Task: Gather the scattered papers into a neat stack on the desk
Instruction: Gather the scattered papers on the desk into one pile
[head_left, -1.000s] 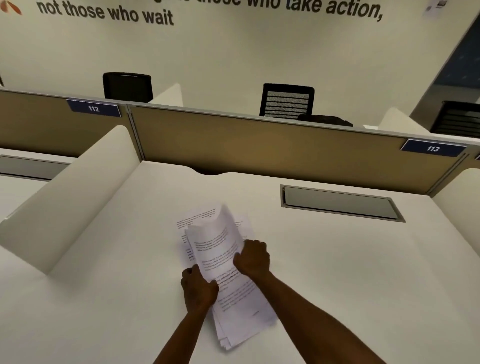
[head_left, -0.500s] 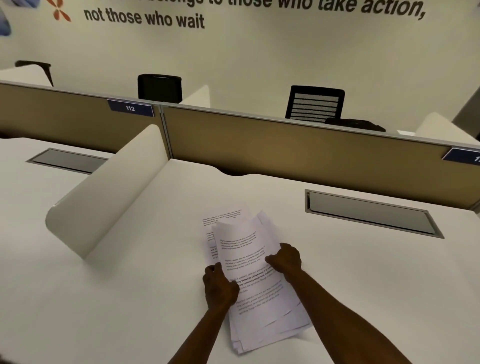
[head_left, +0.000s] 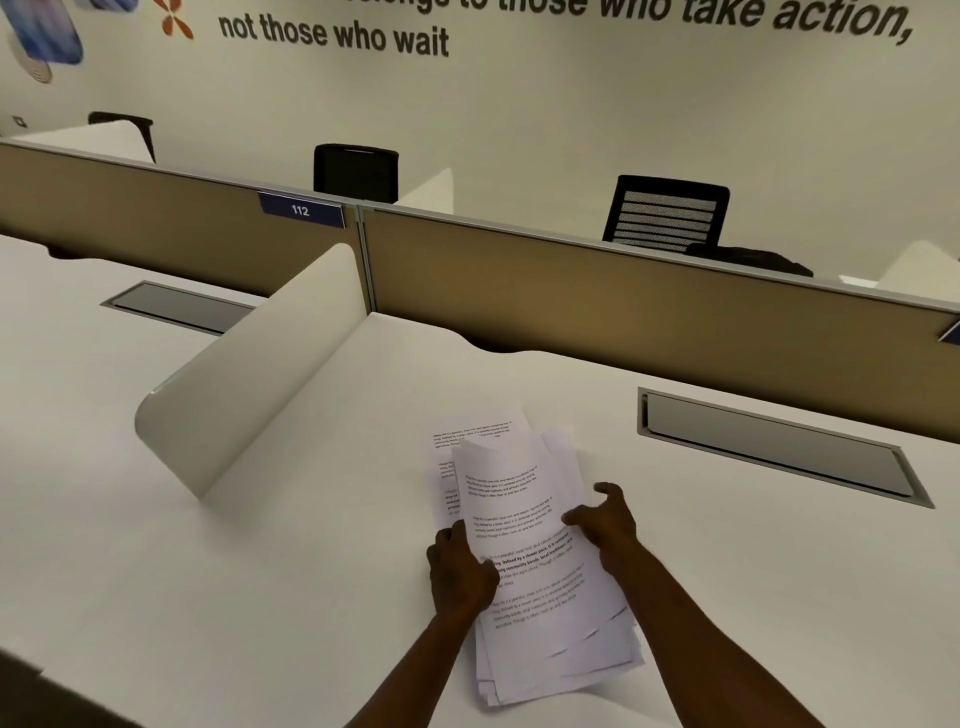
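On the white desk (head_left: 260, 597), head view: loose papers (head_left: 535, 561) pinched at both long edges, fanned, near the front.

Left hand (head_left: 460, 574) closed on the left edge; right hand (head_left: 605, 525) half open, fingers spread over the right edge. Light, floppy, slippery sheets, probably best squared by their edges. Smooth bare top, curved side divider (head_left: 249, 379), tan partition (head_left: 623, 306), office chairs beyond.

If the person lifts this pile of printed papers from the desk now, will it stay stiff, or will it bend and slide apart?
The papers will probably flop: the top sheet's far end already curls upward. They may also slide apart, since the edges are fanned out unevenly. The left hand and right hand hold only the sides, so the unsupported ends would likely droop.
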